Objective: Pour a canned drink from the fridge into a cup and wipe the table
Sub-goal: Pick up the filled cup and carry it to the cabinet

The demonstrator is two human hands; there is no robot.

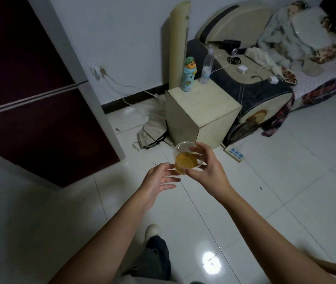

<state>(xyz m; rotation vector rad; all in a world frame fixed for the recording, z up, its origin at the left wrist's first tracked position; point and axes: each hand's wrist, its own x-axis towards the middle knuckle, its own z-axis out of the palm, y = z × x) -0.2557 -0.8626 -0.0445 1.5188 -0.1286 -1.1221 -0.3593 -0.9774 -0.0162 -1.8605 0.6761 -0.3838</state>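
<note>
A clear plastic cup (pixel 183 158) partly filled with an amber drink is held in the air over the tiled floor. My right hand (pixel 206 167) grips it from the right, fingers curled round its rim and side. My left hand (pixel 159 179) is just left of the cup with fingers spread and relaxed, fingertips close to the cup's lower side; contact is unclear. A small pale wooden bedside table (pixel 200 107) stands beyond the cup. No can is in view.
On the bedside table stand a cartoon-figure bottle (pixel 188 76) and a clear water bottle (pixel 207 66). A dark red fridge (pixel 30 95) fills the left. A bed with cables and bedding (pixel 275 64) lies to the right. A power strip (pixel 234 153) and a folded cloth (pixel 152 130) lie on the floor.
</note>
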